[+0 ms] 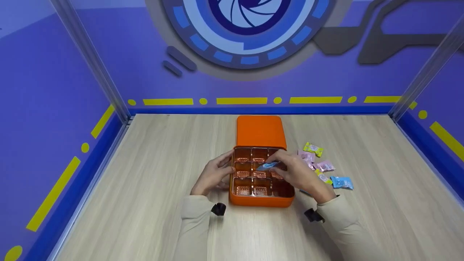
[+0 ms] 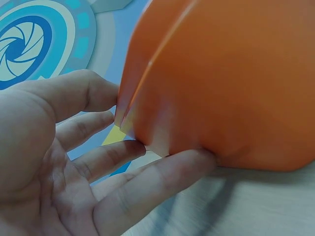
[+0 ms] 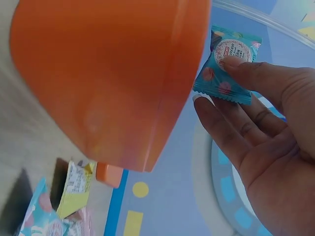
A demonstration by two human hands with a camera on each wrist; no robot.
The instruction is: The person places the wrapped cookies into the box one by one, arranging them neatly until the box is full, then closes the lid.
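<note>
Blue wrapper [image 3: 220, 77], round white label [image 3: 232, 46], lettering [image 3: 238, 50] too blurred to read

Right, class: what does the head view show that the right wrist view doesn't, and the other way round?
Only the head view shows the left hand and the compartments inside the box. Only the right wrist view shows the round label on the held candy. Both show the right hand pinching that candy, the box's orange outside, and loose candies.

The pale wood-grain table [image 1: 145, 181] bears an orange compartmented box [image 1: 261, 201] and, beside it, scattered yellow, pink and blue wrapped candies [image 1: 325, 166].
</note>
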